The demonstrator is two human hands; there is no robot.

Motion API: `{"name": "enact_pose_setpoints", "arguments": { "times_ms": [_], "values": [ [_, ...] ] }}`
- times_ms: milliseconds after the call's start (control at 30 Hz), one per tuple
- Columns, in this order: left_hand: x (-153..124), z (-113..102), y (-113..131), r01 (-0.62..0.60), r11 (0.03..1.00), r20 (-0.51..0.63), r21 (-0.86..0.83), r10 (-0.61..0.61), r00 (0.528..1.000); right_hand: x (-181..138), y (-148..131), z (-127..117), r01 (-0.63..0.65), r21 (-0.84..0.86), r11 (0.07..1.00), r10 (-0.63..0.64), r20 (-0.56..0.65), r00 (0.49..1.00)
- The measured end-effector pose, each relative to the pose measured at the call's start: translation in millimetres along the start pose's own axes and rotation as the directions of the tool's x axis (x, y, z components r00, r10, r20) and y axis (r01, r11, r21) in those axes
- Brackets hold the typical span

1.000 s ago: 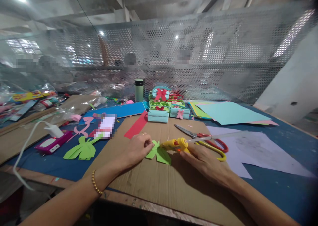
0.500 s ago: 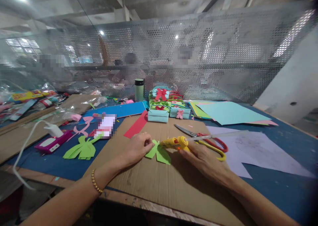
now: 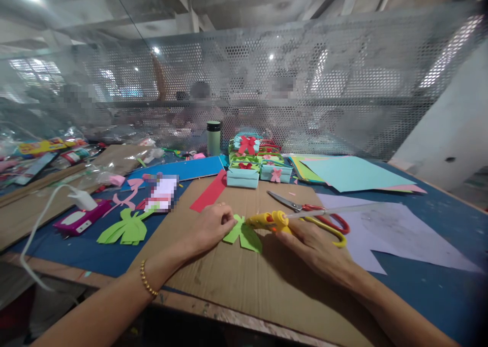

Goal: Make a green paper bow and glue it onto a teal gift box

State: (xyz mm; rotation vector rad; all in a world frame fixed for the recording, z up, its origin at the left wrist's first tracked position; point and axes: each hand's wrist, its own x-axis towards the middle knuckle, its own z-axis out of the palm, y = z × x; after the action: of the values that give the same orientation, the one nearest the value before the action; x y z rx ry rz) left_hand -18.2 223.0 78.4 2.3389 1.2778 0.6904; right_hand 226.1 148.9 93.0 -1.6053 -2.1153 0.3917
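On a brown cardboard sheet (image 3: pixel 229 281) lies a green paper bow (image 3: pixel 249 239). My left hand (image 3: pixel 211 227) pinches the bow's left side between thumb and fingers. A yellow hot glue gun (image 3: pixel 267 220) is in my right hand (image 3: pixel 312 243), its nozzle pointing left at the bow's centre; whether the tip touches the paper I cannot tell. A clear glue stick (image 3: pixel 335 208) sticks out of its back. Just beyond my right hand lie scissors (image 3: pixel 324 217) with red and yellow handles, blades partly apart. A red paper strip (image 3: pixel 209 190) rests at the cardboard's far left.
Small paper boxes (image 3: pixel 243 178) with bows stand behind the cardboard, near a green bottle (image 3: pixel 214 138). Coloured sheets (image 3: pixel 358 173) and purple paper (image 3: pixel 412 232) lie right. At left are green paper pieces (image 3: pixel 124 229), a purple power strip (image 3: pixel 80 221) and a white cable (image 3: pixel 28 245).
The glue gun's rear and glue stick have shifted very slightly. My left hand and the green bow stay in place.
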Motion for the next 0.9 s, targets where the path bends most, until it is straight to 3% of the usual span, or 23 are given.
{"name": "enact_pose_setpoints", "arguments": {
  "times_ms": [167,367,533,700,800,900],
  "values": [
    [0,-1,1,0.007,1.0,0.006,-0.002,-0.007,1.0,1,0,0,-0.012,0.009,1.0,0.012,-0.04,0.999],
    [1,0,0,-0.011,1.0,0.001,0.003,0.011,1.0,0,-2,-2,0.018,0.003,1.0,-0.018,0.018,1.0],
    [0,0,0,-0.004,1.0,0.004,0.012,0.004,1.0,0,3,-1,0.045,0.009,0.999,-0.045,-0.039,0.998],
    [0,-2,0,-0.02,1.0,0.003,0.023,0.02,1.0,-2,9,-1,0.018,-0.024,1.0,-0.019,-0.009,1.0],
    [-4,-2,-1,-0.093,0.987,-0.074,0.129,0.104,0.992,-2,13,-4,-0.009,0.002,1.0,0.009,-0.027,1.0],
    [-18,3,7,-0.215,0.932,-0.156,0.291,0.268,0.951,0,13,-9,-0.014,0.038,0.999,0.017,-0.075,0.997]
  ]
}}
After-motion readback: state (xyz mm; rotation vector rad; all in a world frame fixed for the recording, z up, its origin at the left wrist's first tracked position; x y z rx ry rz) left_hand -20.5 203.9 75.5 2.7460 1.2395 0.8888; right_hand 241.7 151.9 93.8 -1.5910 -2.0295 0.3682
